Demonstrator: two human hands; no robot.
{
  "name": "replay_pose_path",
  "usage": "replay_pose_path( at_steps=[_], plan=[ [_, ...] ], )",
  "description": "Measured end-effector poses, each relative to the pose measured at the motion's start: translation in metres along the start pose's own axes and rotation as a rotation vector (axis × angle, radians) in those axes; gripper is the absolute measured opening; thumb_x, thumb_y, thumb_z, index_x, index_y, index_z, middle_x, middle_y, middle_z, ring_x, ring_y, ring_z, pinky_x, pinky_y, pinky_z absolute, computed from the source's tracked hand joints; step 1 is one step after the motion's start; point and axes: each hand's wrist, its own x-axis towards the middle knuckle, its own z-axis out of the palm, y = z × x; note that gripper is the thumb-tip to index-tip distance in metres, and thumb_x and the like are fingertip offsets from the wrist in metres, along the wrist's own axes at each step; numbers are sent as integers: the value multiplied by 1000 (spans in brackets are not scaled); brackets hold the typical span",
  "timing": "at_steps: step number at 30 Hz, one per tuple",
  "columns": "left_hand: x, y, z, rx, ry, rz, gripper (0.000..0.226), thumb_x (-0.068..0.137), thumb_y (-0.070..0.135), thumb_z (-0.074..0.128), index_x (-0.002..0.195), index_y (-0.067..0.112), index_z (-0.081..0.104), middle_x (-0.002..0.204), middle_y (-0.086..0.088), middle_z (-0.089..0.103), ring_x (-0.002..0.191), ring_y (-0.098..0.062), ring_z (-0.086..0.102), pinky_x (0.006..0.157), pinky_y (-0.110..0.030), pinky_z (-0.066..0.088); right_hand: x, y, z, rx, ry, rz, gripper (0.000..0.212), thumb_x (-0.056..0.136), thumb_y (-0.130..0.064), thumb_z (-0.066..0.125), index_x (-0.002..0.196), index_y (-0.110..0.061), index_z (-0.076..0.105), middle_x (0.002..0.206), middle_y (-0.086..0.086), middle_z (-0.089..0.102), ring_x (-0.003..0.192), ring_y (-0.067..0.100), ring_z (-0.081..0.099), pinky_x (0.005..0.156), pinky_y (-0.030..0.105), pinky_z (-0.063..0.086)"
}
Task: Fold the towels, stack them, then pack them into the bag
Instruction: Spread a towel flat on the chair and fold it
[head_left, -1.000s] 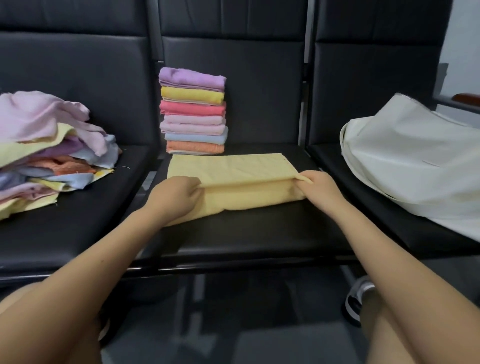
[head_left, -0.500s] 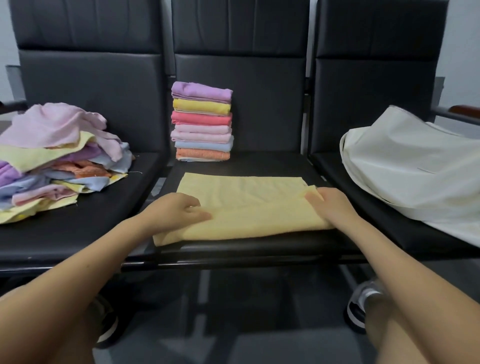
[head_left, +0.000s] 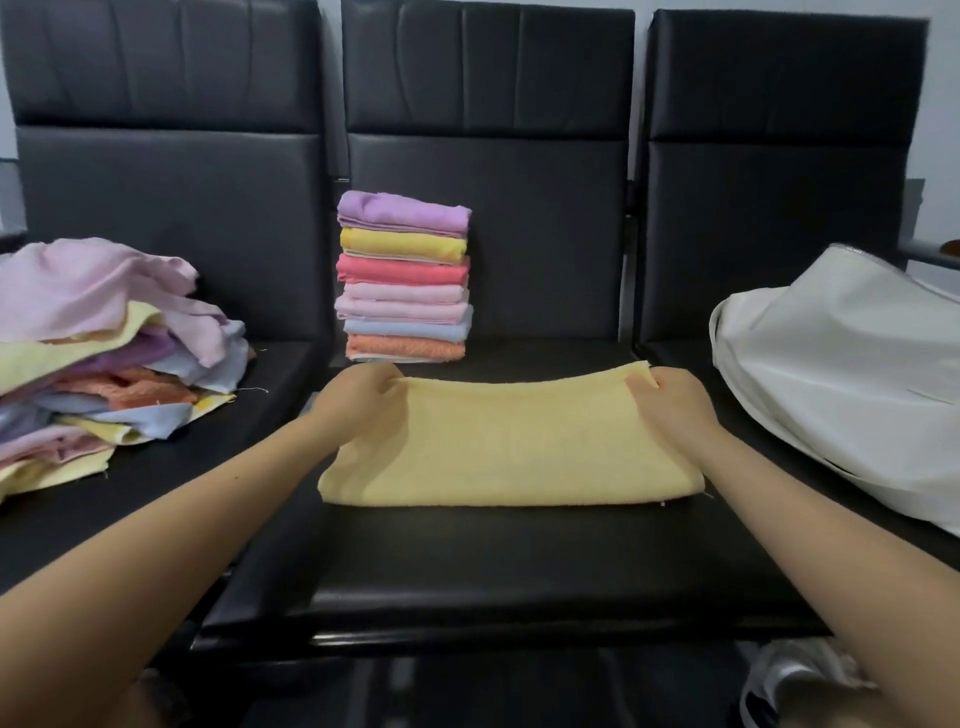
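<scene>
I log seven towels stacked (head_left: 404, 275) far, both hands (head_left: 358, 397) (head_left: 670, 400) pinching the half-folded yellow towel (head_left: 511, 447), left pile (head_left: 104, 358) unfolded, bag (head_left: 841, 384) unpacked.

A pale yellow towel (head_left: 511, 441), folded over, is laid on the middle black seat (head_left: 519, 561), its far corners pinched by the left hand (head_left: 353, 397) and the right hand (head_left: 672, 400). A stack of folded towels (head_left: 405, 275) is seen just behind it, a loose heap of towels (head_left: 104, 358) on the left seat, and a white bag (head_left: 852, 374) on the right seat.

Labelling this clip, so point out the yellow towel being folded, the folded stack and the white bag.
yellow towel (head_left: 511, 447), head view, flat middle.
folded stack (head_left: 404, 275), head view, red towel's front.
white bag (head_left: 841, 364), head view, its side.
</scene>
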Motion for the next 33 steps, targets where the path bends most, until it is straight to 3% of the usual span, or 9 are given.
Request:
replay_pose_path(
  at_steps=[5, 7, 10, 16, 18, 22, 26, 29, 33],
  plan=[
    [31, -8, 22, 108, 120, -47, 20, 95, 17, 48, 82, 9, 62, 85, -7, 62, 83, -26, 57, 64, -31, 31, 30, 6, 26, -127, 39, 12, 30, 99, -27, 44, 75, -12, 54, 73, 2, 53, 74, 22, 52, 60, 33, 38],
    [37, -13, 29, 169, 115, -47, 20, 96, 17, 46, 92, 12, 64, 95, -6, 62, 91, -26, 57, 69, -31, 35, 35, 12, 38, -222, 32, 19, 26, 99, -29, 44, 95, -13, 64, 96, 6, 62, 93, 26, 57, 72, 37, 48],
    [38, -19, 39, 179, 46, -64, 26, 99, 21, 43, 110, 18, 66, 114, -6, 58, 106, -26, 53, 82, -36, 41, 37, 15, 45, -386, -18, 20, 30, 101, -27, 42, 123, -15, 58, 124, 13, 51, 118, 30, 45, 81, 38, 45],
    [24, -7, 31, 202, 31, -77, 32, 98, 23, 43, 127, 21, 57, 130, -6, 54, 118, -26, 48, 92, -41, 39, 24, 13, 37, -270, -17, 95, 47, 96, -29, 53, 137, -7, 44, 138, 16, 41, 130, 32, 37, 97, 40, 40],
    [12, 4, 28, 202, 45, -22, 35, 98, 24, 44, 131, 22, 54, 133, -5, 53, 122, -25, 47, 97, -42, 38, 19, 13, 32, -257, -37, 144, 52, 94, -35, 56, 134, -4, 45, 138, 17, 41, 127, 33, 41, 93, 39, 41],
    [-10, 39, 27, 14, 12, 46, 36, 100, 30, 45, 134, 22, 53, 139, -4, 50, 126, -23, 46, 104, -38, 37, 6, 9, 21, -346, -105, 177, 51, 88, -52, 55, 105, -4, 60, 110, 8, 60, 91, 25, 57, 61, 30, 39],
    [-25, 71, 34, -106, -90, 88, 44, 103, 35, 36, 143, 19, 44, 151, -5, 39, 139, -21, 34, 114, -40, 28, -10, -7, 14, -466, -195, 184, 56, 87, -63, 50, 110, -12, 57, 100, 1, 57, 94, 24, 58, 70, 31, 41],
    [-35, 80, 40, -16, -230, 102, 51, 104, 42, 27, 152, 25, 26, 161, -2, 18, 148, -19, 14, 119, -40, 15, -16, -16, 14, -361, -229, 187, 45, 88, -50, 54, 106, -10, 60, 100, 1, 61, 92, 22, 58, 71, 32, 43],
    [-41, 78, 49, 246, -439, 133, 55, 103, 49, 20, 154, 31, 13, 164, 0, 3, 150, -19, 2, 120, -44, 3, -20, -33, 9, 161, -259, 306, 17, 94, -23, 56, 108, -16, 51, 96, 0, 53, 83, 16, 50, 74, 32, 41]
  ],
)
